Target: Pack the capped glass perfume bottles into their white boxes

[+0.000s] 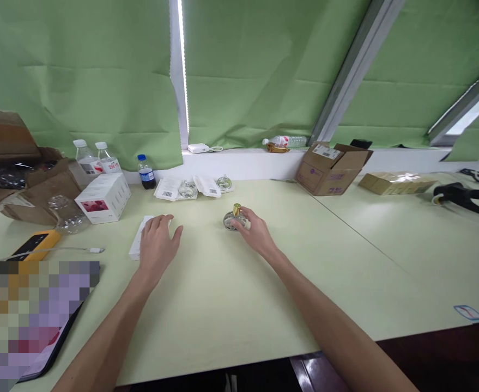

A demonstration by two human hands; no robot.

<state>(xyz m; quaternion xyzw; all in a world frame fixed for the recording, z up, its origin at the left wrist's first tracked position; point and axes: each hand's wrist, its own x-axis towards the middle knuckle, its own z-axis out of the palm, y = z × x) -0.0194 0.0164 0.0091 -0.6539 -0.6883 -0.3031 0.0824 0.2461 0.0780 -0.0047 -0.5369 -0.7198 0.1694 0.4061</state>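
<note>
My right hand (254, 231) is around a small round glass bottle (230, 220) with a gold cap, standing upright on the table. Its thumb lies against the front of the glass and a finger reaches behind, near the cap. Over a slim white box (135, 247) on the left is my left hand (158, 239), its thumb spread away from the fingers. It partly hides the box, and I cannot tell whether it touches it. Behind the hands lie two clear glass pieces (187, 189) (224, 182) on white packets (167, 188).
At the left are a white carton (104, 198), a dark-drink bottle (146, 173), an empty plastic bottle (68, 216), a yellow device (38, 245) with a cable, and a tablet-like screen (55, 326), partly pixelated. A cardboard box (325, 171) and a flat gold box (394, 184) stand back right.
</note>
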